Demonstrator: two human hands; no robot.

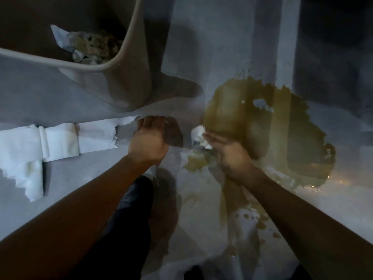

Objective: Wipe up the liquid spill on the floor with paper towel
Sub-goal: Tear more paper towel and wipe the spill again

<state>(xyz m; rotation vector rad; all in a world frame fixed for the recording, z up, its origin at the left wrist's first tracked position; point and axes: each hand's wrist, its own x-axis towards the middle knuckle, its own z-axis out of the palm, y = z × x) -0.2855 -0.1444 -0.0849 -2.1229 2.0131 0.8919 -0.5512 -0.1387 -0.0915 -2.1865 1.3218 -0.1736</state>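
Right hand (228,156) pinches a wad of paper towel (198,135) at the spill (268,134) edge on the floor (222,37). Left hand (148,138), fingers loosely curled, holds nothing. Judged soft, tearing when wet; grip the dry top.

There was one bin (129,63), holding a heap of dirty wads (94,47) (too tangled to count). One strip of paper towel (60,140) lay unrolled on the floor, and one small white wad (198,133) sat at the edge of one brownish puddle (262,128). Two hands showed, a left hand (148,141) and a right hand (230,156), plus one dark shoe (133,197).
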